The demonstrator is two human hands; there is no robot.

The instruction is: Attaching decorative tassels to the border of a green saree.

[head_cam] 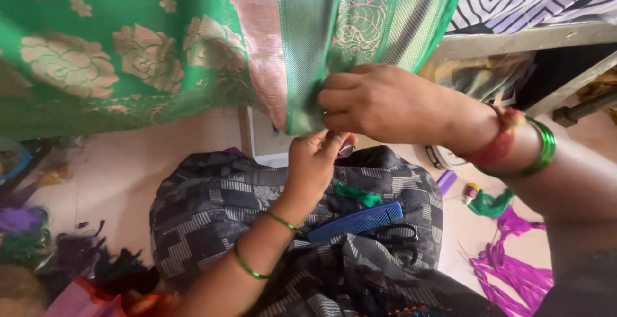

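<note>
Green silk fabric [128, 53] is pinched at its hanging end by the right hand [385, 101] and left hand [315, 163], fingers closed on it, edge work apparently unfinished, while blue comb [357, 220] and scissors [395, 236] lie unused on the lap.

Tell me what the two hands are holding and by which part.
Both the right hand and the left hand pinch the green woven cloth with pink floral pattern at the lower edge of its hanging border strip.
</note>
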